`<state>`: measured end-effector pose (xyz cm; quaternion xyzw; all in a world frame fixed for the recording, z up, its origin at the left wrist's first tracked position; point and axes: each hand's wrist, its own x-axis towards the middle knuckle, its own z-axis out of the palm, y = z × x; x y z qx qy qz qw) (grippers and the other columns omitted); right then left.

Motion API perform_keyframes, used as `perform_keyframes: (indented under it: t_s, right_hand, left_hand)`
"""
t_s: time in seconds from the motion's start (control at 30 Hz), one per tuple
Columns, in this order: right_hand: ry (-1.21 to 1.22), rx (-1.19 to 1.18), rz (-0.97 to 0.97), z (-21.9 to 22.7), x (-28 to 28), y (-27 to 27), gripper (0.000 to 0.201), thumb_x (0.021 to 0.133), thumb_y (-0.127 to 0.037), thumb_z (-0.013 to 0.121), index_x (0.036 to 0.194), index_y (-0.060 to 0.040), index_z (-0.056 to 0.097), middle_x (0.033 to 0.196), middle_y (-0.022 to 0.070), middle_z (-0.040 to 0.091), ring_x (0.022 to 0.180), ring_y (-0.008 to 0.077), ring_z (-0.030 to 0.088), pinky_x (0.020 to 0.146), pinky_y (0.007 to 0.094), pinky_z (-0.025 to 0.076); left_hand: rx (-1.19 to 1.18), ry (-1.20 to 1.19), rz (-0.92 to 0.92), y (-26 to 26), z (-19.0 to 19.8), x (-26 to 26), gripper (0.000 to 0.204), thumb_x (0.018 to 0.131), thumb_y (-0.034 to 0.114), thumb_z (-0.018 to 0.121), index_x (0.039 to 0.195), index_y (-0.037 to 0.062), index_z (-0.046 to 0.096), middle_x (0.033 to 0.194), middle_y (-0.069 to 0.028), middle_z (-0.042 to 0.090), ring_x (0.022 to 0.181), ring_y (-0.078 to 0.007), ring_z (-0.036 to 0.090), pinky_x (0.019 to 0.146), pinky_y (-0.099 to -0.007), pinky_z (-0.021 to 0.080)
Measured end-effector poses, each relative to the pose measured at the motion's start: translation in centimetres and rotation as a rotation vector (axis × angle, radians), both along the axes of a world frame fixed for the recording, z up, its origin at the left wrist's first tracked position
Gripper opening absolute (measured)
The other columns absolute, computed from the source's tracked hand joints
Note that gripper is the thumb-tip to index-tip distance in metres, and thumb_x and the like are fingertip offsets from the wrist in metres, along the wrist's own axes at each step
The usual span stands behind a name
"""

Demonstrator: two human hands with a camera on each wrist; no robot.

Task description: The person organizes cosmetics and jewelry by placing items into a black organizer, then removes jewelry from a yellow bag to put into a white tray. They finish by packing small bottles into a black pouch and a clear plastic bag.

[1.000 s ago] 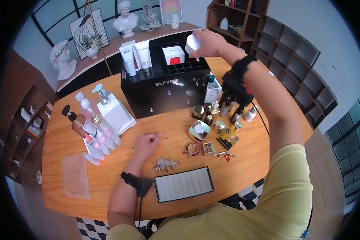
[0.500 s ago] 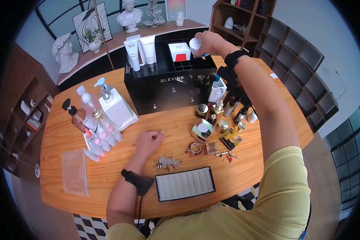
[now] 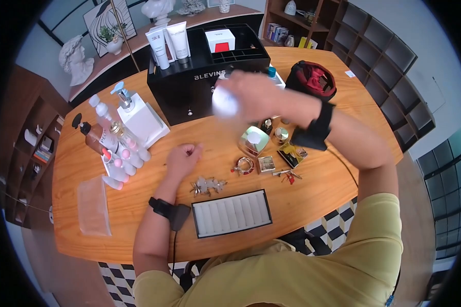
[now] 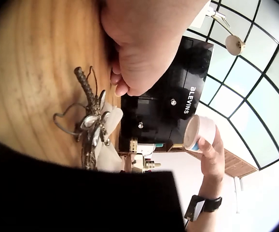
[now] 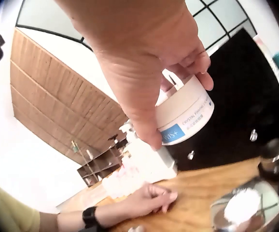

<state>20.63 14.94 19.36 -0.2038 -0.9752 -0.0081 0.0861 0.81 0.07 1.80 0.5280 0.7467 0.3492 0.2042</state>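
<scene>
The right hand (image 3: 256, 97) grips a round white jar (image 3: 225, 102), blurred in the head view, in front of the black BLEVINS organizer (image 3: 176, 100). In the right wrist view, thumb and fingers pinch the jar (image 5: 185, 112) at its sides; its blue label and print show. The left hand (image 3: 183, 159) rests on the wooden table, fingers loosely curled with nothing visible in them. A hair clip with pale petals (image 3: 208, 185) lies just below the left hand, and its metal stem (image 4: 84, 87) shows in the left wrist view.
Pump bottles (image 3: 95, 135) and a white box (image 3: 142, 122) stand at left. A sectioned tray (image 3: 232, 214) lies near the front edge. Mirrored box (image 3: 253, 140), bracelet (image 3: 244, 165) and small jars sit at right, a black and red pouch (image 3: 312, 81) behind. Tubes and a box top the organizer.
The right hand has lifted the white jar off the organizer's right end area and moved it left and toward the person. The left hand stays resting on the table.
</scene>
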Motion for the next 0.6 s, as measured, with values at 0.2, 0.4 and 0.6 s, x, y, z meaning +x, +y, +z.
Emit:
perform_keyframes:
  t_s: [0.2,0.4,0.6]
  right_hand:
    - [-0.027,-0.257,0.147,-9.3,-2.4,-4.7,0.067,0.059,-0.041,0.080,0.112,-0.0063,0.058,0.108,0.0172,0.060,0.097,0.0324,0.063,0.078,0.0406,0.052]
    - [0.021,-0.366,0.009,-11.3,-2.1,-6.4,0.069,0.060,-0.041,0.080,0.112,-0.0024,0.056,0.107,0.0191,0.059,0.099,0.0336,0.061,0.082,0.0397,0.051]
    - [0.245,-0.361,-0.029,-12.0,-1.0,-6.5,0.060,0.070,-0.041,0.077,0.111,-0.0019,0.058,0.102,0.0188,0.059,0.101,0.0344,0.058,0.083,0.0407,0.049]
  left_hand:
    - [0.099,0.096,-0.022,0.7,-2.6,-1.4,0.036,0.088,0.032,0.060,0.067,0.0034,0.065,0.057,-0.0078,0.060,0.049,-0.0193,0.054,0.050,-0.0320,0.041]
    - [0.124,-0.011,-0.004,0.8,-2.5,-1.3,0.035,0.092,0.030,0.058,0.071,0.0014,0.064,0.058,-0.0042,0.058,0.053,-0.0122,0.052,0.051,-0.0287,0.039]
    - [0.181,-0.134,-0.005,1.1,-3.2,-1.8,0.042,0.096,0.036,0.054,0.073,0.0021,0.063,0.058,0.0025,0.051,0.053,-0.0062,0.046,0.050,-0.0229,0.035]
